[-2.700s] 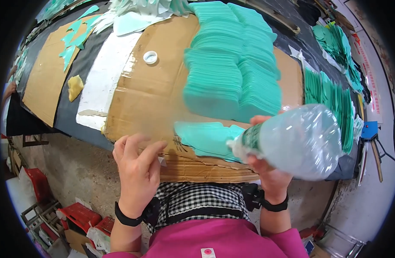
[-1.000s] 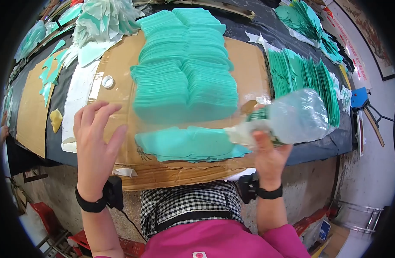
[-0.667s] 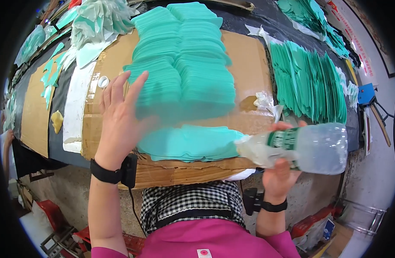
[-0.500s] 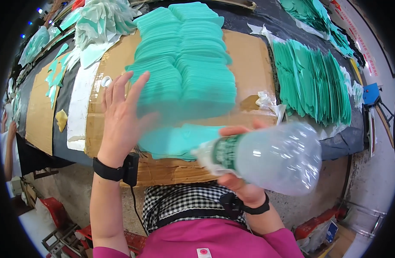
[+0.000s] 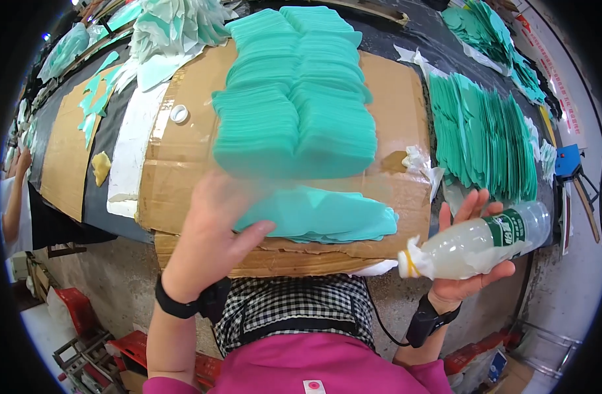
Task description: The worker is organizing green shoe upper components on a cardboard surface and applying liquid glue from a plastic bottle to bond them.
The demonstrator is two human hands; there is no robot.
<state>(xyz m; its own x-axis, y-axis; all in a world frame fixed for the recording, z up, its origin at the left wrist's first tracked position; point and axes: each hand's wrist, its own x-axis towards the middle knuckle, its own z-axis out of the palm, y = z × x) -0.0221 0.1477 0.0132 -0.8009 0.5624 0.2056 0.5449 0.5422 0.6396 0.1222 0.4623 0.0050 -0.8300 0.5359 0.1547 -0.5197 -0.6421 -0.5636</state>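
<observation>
A clear plastic bottle (image 5: 468, 253) with a green label lies tilted across the palm of my right hand (image 5: 475, 276). Its neck points left; white wrapping and a yellow band surround the mouth, and pale, cloudy contents show inside. The fingers and thumb rest along its sides. My left hand (image 5: 215, 230) is over the left end of a low pile of teal sheets (image 5: 320, 217) at the cardboard's near edge. The left fingers are blurred but stretched out, the thumb apart, with nothing seen held. Just beyond stands a large double stack of teal sheets (image 5: 294, 105).
Cardboard (image 5: 399, 85) lies under the stacks. A white cap (image 5: 179, 114) sits to their left, and a yellow lump (image 5: 101, 169) farther left. More green sheets (image 5: 481, 138) stand at the right, with crumpled white scraps (image 5: 415, 159) beside them. Another person's arm (image 5: 15, 190) shows at far left.
The bottle has swung right and turned in my right hand, away from the low pile. My left hand has come down and nearer, to that pile. The view has shifted slightly left.
</observation>
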